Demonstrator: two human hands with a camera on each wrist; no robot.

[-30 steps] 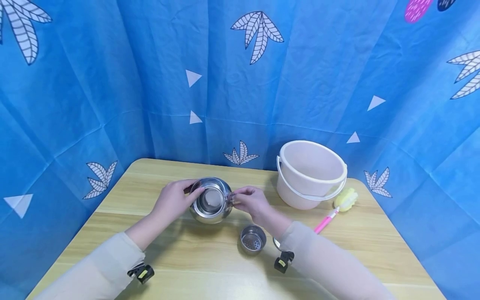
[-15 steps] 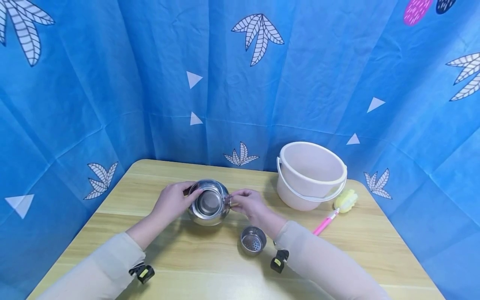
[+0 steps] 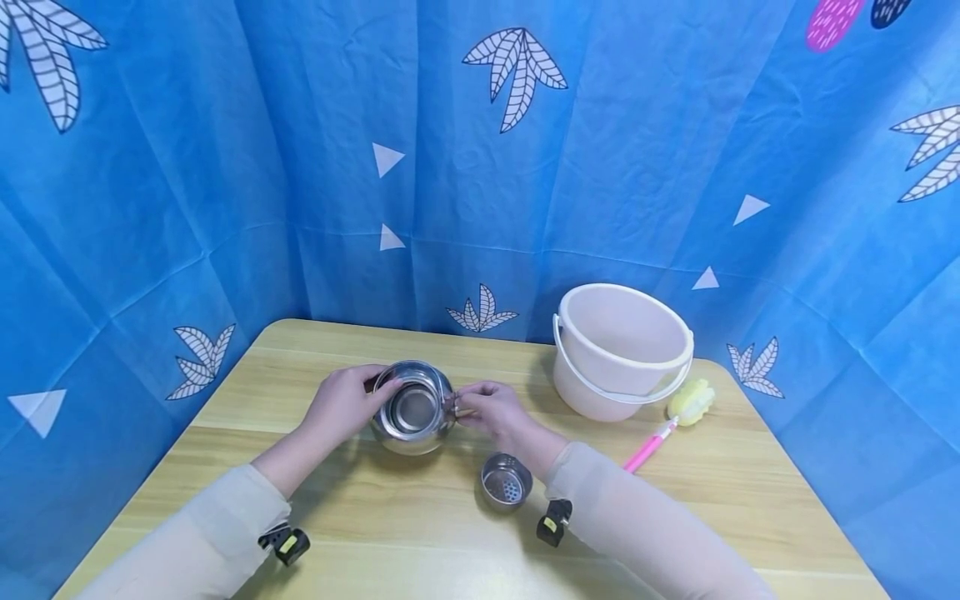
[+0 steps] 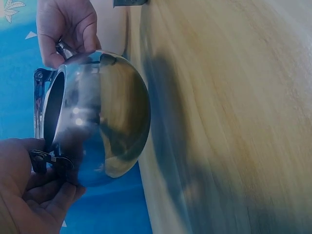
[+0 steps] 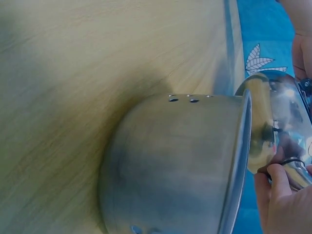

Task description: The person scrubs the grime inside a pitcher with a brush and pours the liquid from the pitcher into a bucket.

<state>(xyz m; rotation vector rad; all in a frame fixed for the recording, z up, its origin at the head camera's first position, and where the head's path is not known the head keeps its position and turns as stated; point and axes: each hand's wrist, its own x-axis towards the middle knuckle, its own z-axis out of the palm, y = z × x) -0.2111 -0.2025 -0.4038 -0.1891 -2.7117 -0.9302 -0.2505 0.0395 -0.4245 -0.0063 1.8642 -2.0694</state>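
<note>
A shiny stainless steel teapot (image 3: 411, 447) is held a little above the wooden table, its round mouth facing up and lidless. My left hand (image 3: 343, 406) grips its left side, thumb over the rim. In the left wrist view the fingers lie against the body beside a handle hinge (image 4: 41, 158). On the opposite side my right hand (image 3: 491, 410) pinches the short spout (image 5: 296, 171) between thumb and fingers. Below the right hand, a steel tea strainer (image 5: 170, 161) with holes stands upright on the table, touched by neither hand.
At the back right stands a white bucket (image 3: 600, 406) with its handle hanging down in front. Next to it lies a brush with a yellow sponge head (image 3: 692, 402) and a pink handle (image 3: 648, 452), partly behind my right sleeve. Blue curtain (image 3: 480, 192) surrounds the wooden table (image 3: 405, 542).
The teapot has shifted slightly left and toward me, with both hands staying on it. My right forearm has moved a little left. The strainer, bucket and brush have not moved.
</note>
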